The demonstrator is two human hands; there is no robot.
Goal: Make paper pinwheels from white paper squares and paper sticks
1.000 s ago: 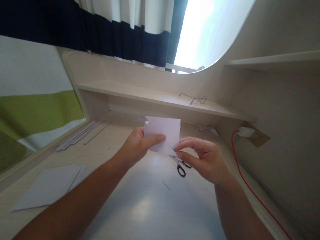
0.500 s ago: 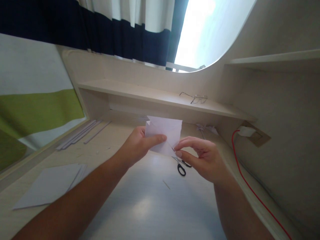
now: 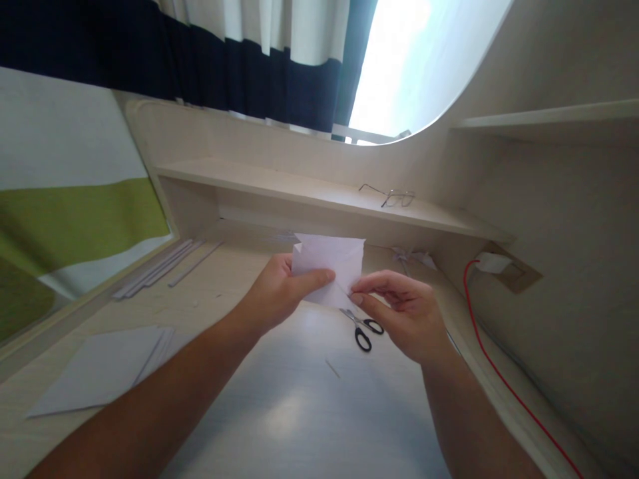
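Observation:
A small white sheet of paper (image 3: 332, 256) with a folded upper left corner is held up above the desk. My left hand (image 3: 279, 287) grips its left side, thumb flat across the front and the other fingers hidden behind. My right hand (image 3: 399, 309) has thumb and forefinger pinched together at the paper's lower right. A thin diagonal line runs from my left thumb to this pinch; I cannot tell if it is a fold or a slim stick. Scissors (image 3: 363, 332) with black handles lie partly open on the desk just below the paper.
A thin pale stick (image 3: 332, 368) lies nearer me on the desk (image 3: 279, 426). At left are a stack of white paper (image 3: 94, 366) and several paper strips (image 3: 154, 269). Glasses (image 3: 398, 197) rest on the shelf (image 3: 279, 186). A red cable (image 3: 479, 339) runs down the right.
My right fingers have closed in slightly at the paper's lower right. The paper has shifted a little to the right and tilted slightly.

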